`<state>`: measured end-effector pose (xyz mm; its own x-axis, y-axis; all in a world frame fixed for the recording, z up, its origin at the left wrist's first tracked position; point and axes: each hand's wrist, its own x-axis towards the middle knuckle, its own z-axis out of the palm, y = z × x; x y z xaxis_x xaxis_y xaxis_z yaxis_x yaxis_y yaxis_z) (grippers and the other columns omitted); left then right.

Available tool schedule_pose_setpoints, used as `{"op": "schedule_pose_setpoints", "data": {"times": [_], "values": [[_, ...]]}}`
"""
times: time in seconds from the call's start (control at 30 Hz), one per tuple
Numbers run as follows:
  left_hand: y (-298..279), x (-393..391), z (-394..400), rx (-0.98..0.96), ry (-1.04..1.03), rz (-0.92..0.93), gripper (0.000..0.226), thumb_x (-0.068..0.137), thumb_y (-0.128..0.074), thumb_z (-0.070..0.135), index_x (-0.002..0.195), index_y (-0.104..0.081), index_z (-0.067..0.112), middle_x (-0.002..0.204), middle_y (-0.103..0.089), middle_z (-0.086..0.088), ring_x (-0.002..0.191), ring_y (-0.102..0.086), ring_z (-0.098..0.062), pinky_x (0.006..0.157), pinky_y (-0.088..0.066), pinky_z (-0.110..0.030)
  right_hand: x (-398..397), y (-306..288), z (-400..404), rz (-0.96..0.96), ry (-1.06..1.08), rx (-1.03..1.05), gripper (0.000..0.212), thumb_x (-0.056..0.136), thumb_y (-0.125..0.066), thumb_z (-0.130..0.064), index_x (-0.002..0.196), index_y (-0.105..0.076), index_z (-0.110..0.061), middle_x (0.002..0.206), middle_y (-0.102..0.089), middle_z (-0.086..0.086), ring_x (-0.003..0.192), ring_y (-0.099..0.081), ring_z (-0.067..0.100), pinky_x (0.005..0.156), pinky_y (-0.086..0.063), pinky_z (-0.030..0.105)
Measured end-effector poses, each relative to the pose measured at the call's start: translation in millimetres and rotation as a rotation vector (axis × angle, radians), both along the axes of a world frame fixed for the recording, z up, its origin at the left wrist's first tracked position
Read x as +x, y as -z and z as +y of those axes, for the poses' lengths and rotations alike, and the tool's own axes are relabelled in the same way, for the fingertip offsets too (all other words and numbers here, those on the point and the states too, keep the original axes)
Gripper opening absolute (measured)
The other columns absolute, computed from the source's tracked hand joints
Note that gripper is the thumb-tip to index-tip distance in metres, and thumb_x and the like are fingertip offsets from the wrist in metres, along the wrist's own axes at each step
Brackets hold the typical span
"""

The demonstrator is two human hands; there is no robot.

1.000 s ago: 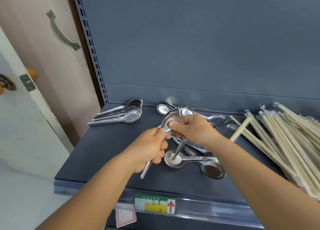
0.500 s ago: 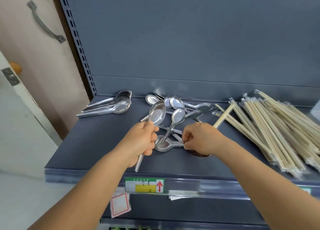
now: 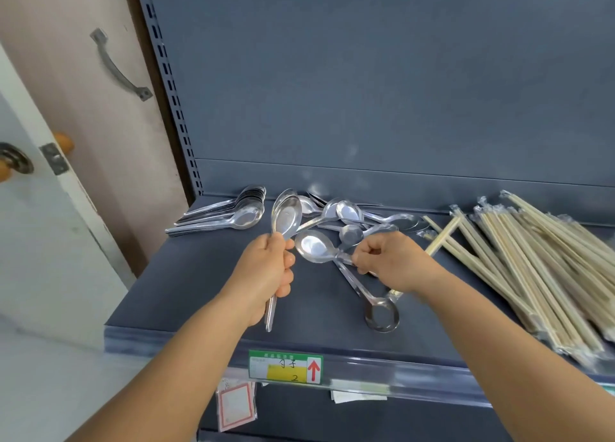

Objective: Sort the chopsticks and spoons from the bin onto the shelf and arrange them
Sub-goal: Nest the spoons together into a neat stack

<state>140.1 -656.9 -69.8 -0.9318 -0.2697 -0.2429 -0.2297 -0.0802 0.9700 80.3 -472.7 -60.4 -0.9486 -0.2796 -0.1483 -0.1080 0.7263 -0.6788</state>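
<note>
Gripping spoons, left hand, right hand pinching spoon

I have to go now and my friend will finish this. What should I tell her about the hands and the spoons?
Left hand grips a few nested spoons, bowls up.
Right hand pinches the handle of another spoon from the loose pile.
Done: a neat stack of spoons at the shelf's back left.
Left: nest the loose spoons and add them to the stack; straighten the wrapped chopsticks on the right.
</note>
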Motion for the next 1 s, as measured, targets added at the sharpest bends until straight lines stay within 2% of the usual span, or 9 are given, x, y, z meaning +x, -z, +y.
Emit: {"op": "schedule_pose_setpoints", "data": {"times": [0.07, 0.13, 0.3, 0.4, 0.53, 0.6, 0.7, 0.87, 1.0], "values": [[-1, -2, -1, 0.023, -0.041, 0.011, 0.025, 0.103, -0.029, 0.023, 0.098, -0.050, 0.009, 0.065, -0.037, 0.000, 0.047, -0.024, -0.011, 0.038, -0.022, -0.021, 0, -1, -7, -0.049, 0.047, -0.055, 0.020, 0.086, -0.060, -0.022, 0.068, -0.064, -0.016, 0.057, -0.049, -0.003, 0.053, -0.037, 0.014, 0.049, -0.031, 0.023], [0, -5, -1, 0.026, -0.069, 0.014, 0.024, 0.103, -0.029, 0.022, 0.099, -0.049, 0.009, 0.067, -0.038, -0.001, 0.049, -0.026, -0.012, 0.040, -0.024, -0.022, 1, -1, -17, -0.102, 0.089, -0.148, 0.021, 0.086, -0.058, -0.018, 0.065, -0.063, -0.015, 0.057, -0.050, -0.003, 0.057, -0.038, 0.016, 0.055, -0.035, 0.025], [6, -14, 2, 0.044, -0.147, -0.017, 0.018, 0.101, -0.033, 0.016, 0.093, -0.048, 0.011, 0.075, -0.051, -0.005, 0.052, -0.041, -0.016, 0.046, -0.035, -0.027, 3, -2, -42, -0.282, 0.125, -0.386, 0.025, 0.090, -0.051, -0.007, 0.067, -0.061, -0.012, 0.068, -0.059, 0.003, 0.056, -0.045, 0.013, 0.049, -0.038, 0.018], [10, -19, 1, 0.092, -0.209, -0.041, 0.016, 0.102, -0.033, 0.016, 0.095, -0.047, 0.011, 0.075, -0.053, -0.005, 0.054, -0.043, -0.015, 0.047, -0.038, -0.027, 2, 0, -54, -0.317, 0.147, -0.475, 0.023, 0.089, -0.052, -0.007, 0.069, -0.061, -0.010, 0.075, -0.058, 0.009, 0.059, -0.045, 0.014, 0.054, -0.041, 0.022], [12, -21, 5, 0.102, -0.139, -0.062, 0.019, 0.103, -0.032, 0.017, 0.104, -0.047, 0.006, 0.078, -0.056, -0.008, 0.056, -0.045, -0.015, 0.049, -0.040, -0.025, 3, 3, -65, -0.258, 0.087, -0.407, 0.020, 0.086, -0.052, -0.008, 0.068, -0.060, -0.007, 0.067, -0.049, 0.010, 0.063, -0.038, 0.020, 0.055, -0.035, 0.027], [12, -22, 6, 0.118, -0.106, -0.055, 0.022, 0.103, -0.032, 0.016, 0.106, -0.049, 0.003, 0.074, -0.057, -0.009, 0.055, -0.045, -0.014, 0.049, -0.039, -0.025, 3, 5, -68, -0.225, 0.057, -0.393, 0.024, 0.086, -0.053, -0.007, 0.062, -0.057, -0.007, 0.057, -0.046, 0.007, 0.056, -0.036, 0.019, 0.051, -0.033, 0.025], [11, -24, 8, 0.103, -0.072, -0.042, 0.025, 0.103, -0.032, 0.018, 0.105, -0.051, 0.002, 0.076, -0.053, -0.009, 0.056, -0.044, -0.014, 0.049, -0.039, -0.025, 2, 4, -68, -0.212, 0.067, -0.392, 0.022, 0.087, -0.056, -0.008, 0.066, -0.061, -0.011, 0.053, -0.054, 0.000, 0.049, -0.045, 0.013, 0.049, -0.042, 0.020], [13, -25, 11, 0.037, 0.004, -0.057, 0.029, 0.103, -0.029, 0.022, 0.107, -0.053, 0.006, 0.082, -0.058, -0.014, 0.070, -0.052, -0.022, 0.057, -0.043, -0.028, 3, 3, -66, -0.146, 0.041, -0.343, 0.013, 0.085, -0.059, -0.011, 0.071, -0.060, -0.013, 0.053, -0.057, 0.000, 0.047, -0.049, 0.011, 0.050, -0.046, 0.021], [10, -26, 18, 0.053, 0.042, -0.046, 0.029, 0.103, -0.030, 0.023, 0.100, -0.055, 0.008, 0.067, -0.055, -0.005, 0.053, -0.047, -0.015, 0.050, -0.039, -0.025, 7, 0, -63, -0.038, -0.019, -0.240, 0.019, 0.082, -0.058, -0.014, 0.064, -0.062, -0.016, 0.054, -0.062, -0.003, 0.049, -0.049, 0.010, 0.053, -0.042, 0.024]]}}
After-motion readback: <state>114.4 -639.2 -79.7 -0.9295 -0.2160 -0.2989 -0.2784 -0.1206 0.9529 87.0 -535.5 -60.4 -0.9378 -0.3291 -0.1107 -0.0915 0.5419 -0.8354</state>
